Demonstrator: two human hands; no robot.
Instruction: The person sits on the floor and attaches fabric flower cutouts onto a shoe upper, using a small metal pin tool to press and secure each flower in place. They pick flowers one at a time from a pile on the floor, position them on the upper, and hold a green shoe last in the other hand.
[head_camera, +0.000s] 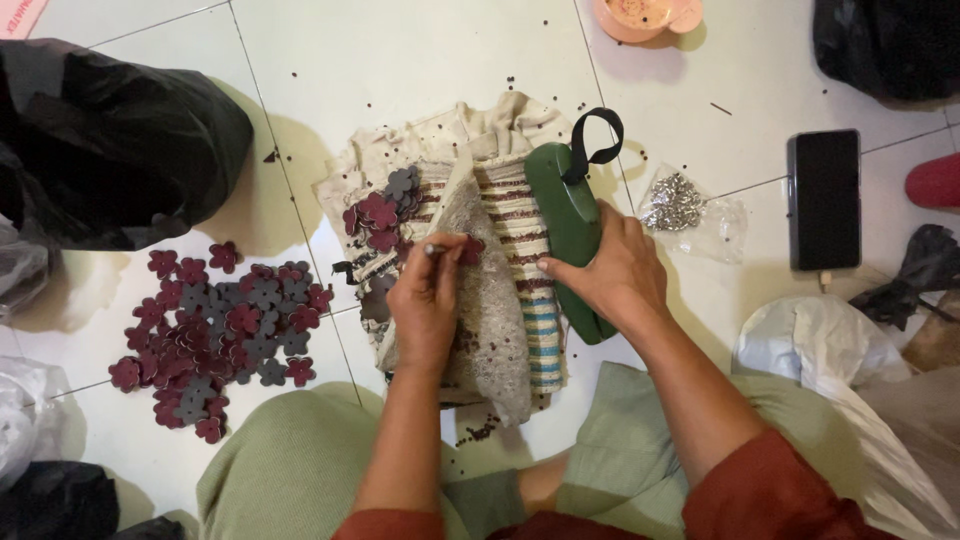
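Down on the white tiled floor (420, 50), the person sat cross-legged in pale green trousers (290, 470), and both hands were busy over a folded heap of cream and striped woven cloth (520, 215). The left hand (425, 300) was pinched shut around a thin metal pin-like tool (436, 249), fingertips tight on it, right at the edge of a dark red flower-shaped cutout (470, 250) lying on a grey lace-like piece of fabric (490, 300). The right hand (610, 270) was wrapped around a dark green oblong hand tool with a black strap loop (565, 200), gripping its lower half, the tool resting on the cloth's right edge.

On the cloth, just up and left of the left hand, sat a small cluster of maroon and grey flower cutouts (385, 210). Well to the left, spread on the tiles, lay a much bigger pile of the same maroon and grey flower shapes (220, 330).

Now the containers: a clear plastic bag (715, 225) just right of the green tool held a clump of small silvery metal bits (672, 203). At the top edge, a pink round dish (645, 18) showed something pale orange inside; what it was, I couldn't tell. A black plastic bag (110, 140) bulged at upper left, contents hidden. A black phone (823, 198) lay flat at right, near a white plastic bag (820, 340).
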